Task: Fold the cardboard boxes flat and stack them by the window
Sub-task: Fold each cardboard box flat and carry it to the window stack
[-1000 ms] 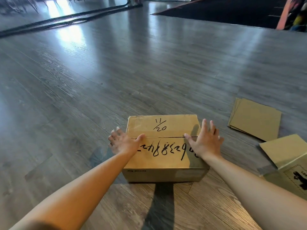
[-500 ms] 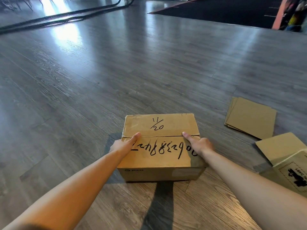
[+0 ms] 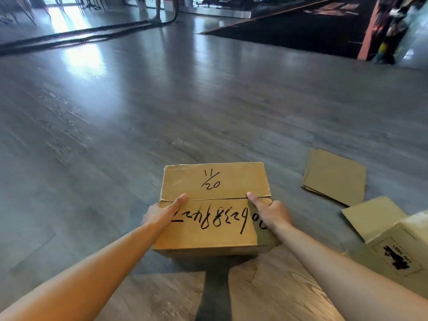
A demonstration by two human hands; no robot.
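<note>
A closed brown cardboard box [image 3: 215, 181] with black handwriting on its top flaps sits on the grey wood floor in front of me. My left hand [image 3: 162, 213] holds its left edge, thumb lying on the top and its tip at the seam between the two flaps. My right hand [image 3: 271, 210] holds the right edge the same way, fingers curled, thumb tip at the seam. The fingers of both hands are mostly hidden past the box's sides. A small stack of flattened cardboard [image 3: 335, 176] lies on the floor to the right.
Another cardboard box [image 3: 398, 246] with a printed side and a raised flap stands at the right edge, close to my right forearm. A black mat [image 3: 301, 26] lies far back right, thick ropes [image 3: 69, 38] far back left. Bright light falls on the floor at upper left.
Both hands had their fingers spread over the box top; now the fingers are curled at the sides and the thumbs sit at the seam. The box has stayed put.
</note>
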